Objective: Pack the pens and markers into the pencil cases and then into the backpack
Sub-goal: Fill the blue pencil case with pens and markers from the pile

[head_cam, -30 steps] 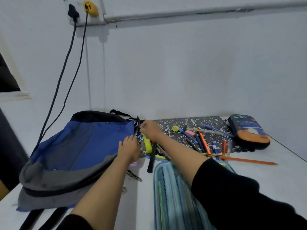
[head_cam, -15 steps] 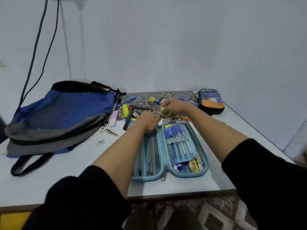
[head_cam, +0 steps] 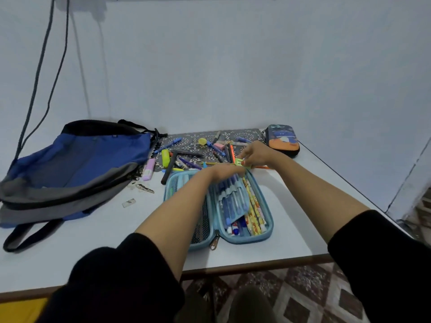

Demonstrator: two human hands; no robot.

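Note:
A light-blue pencil case lies open in the middle of the white table, with blue pens under its inner flap and yellow pencils along its right side. My left hand lies over the case's far end and grips the top of that flap. My right hand pinches a small green marker just above the case's far end. Loose pens and markers are scattered on a patterned mat behind it. A blue and grey backpack lies flat at the left. A dark case with an orange print sits shut at the back right.
A purple highlighter, a black marker and small scraps lie between the backpack and the open case. Two dark cables hang down the wall at the left. The table's front edge is near me and its right edge runs diagonally.
My view dropped from the wall to the table. Both hands came back from beside the backpack to the far end of the open case, the right one bringing a green marker.

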